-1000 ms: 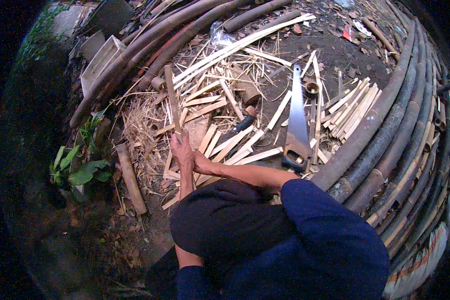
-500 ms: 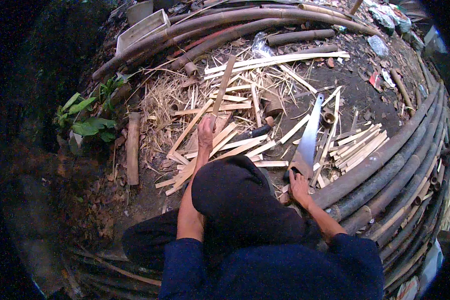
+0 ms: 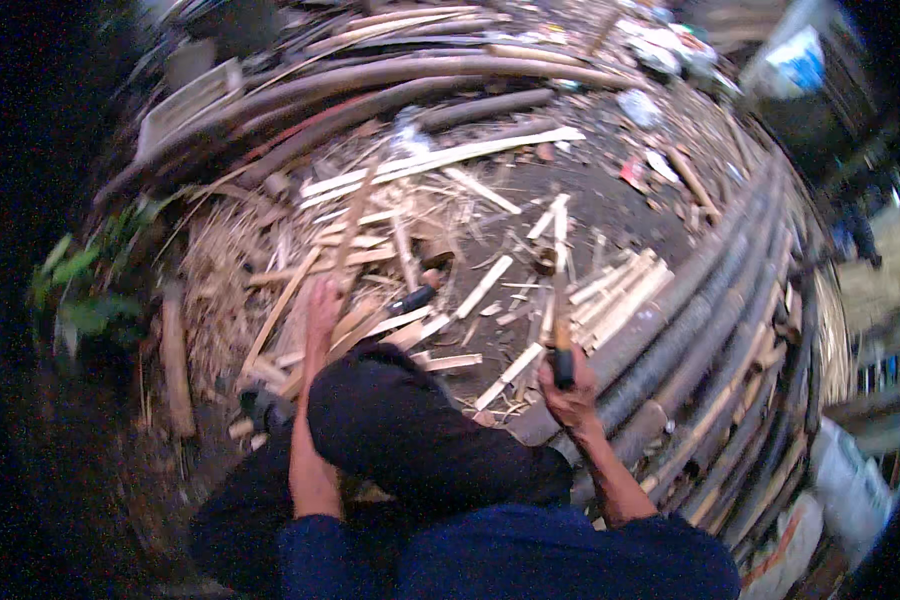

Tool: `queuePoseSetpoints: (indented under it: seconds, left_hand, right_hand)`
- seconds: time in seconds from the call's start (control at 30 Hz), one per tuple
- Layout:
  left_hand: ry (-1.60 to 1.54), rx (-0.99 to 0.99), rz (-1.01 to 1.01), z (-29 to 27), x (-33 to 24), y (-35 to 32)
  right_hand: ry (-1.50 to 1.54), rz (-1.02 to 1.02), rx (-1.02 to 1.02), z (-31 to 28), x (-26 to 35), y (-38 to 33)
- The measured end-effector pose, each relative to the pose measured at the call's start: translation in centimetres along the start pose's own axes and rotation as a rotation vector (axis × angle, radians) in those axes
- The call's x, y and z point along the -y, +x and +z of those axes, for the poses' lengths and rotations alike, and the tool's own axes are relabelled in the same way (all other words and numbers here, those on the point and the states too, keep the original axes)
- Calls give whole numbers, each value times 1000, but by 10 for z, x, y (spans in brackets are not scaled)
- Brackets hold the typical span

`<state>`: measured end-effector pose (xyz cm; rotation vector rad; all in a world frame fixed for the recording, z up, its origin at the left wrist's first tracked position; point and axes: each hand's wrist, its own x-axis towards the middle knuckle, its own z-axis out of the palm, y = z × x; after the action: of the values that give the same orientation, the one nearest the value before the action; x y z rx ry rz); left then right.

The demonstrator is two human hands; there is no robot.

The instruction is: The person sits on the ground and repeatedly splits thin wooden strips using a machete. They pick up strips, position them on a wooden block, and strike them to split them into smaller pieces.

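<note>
My left hand (image 3: 322, 305) is closed round the lower end of a flat brown bamboo strip (image 3: 356, 222), which points up and away from me. Pale split strips (image 3: 395, 322) lie beneath and beside that hand. On the right, my right hand (image 3: 572, 396) grips a handsaw (image 3: 563, 368) by its dark handle. Its blade is seen nearly edge-on and blurred, so the teeth do not show. Between the hands, on the ground, rests a short black cylindrical thing (image 3: 416, 299) with a brown end. My raised knee, in dark cloth, hides part of the ground.
A pile of pale strips (image 3: 625, 298) lies beyond the saw hand. Long bamboo poles (image 3: 690, 330) are stacked along the right, and more poles (image 3: 440, 68) curve across the back. Dry shavings (image 3: 215, 260) and a leafy plant (image 3: 85, 275) are at left.
The scene has shifted leftward and tilted as my head turned. The saw has turned from showing its broad blade to nearly edge-on. My left hand keeps the bamboo strip.
</note>
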<state>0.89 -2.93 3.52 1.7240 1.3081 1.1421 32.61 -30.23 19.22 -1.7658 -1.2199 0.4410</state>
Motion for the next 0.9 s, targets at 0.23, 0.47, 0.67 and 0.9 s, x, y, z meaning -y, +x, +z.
queuePoseSetpoints:
  seconds: [0.23, 0.47, 0.67, 0.9]
  left_hand:
    - [257, -323, -73, 18, 53, 3]
    - [88, -192, -346, 18, -5, 6]
    - [224, -232, -274, 18, -20, 5]
    - [239, -259, -302, 10, -11, 6]
  right_hand:
    - [317, -240, -85, 29, 37, 22]
    - [-72, -506, 301, 100, 49, 51]
    - [-111, -620, 483, 111, 38, 46]
    - [-94, -421, 609, 46, 35, 8]
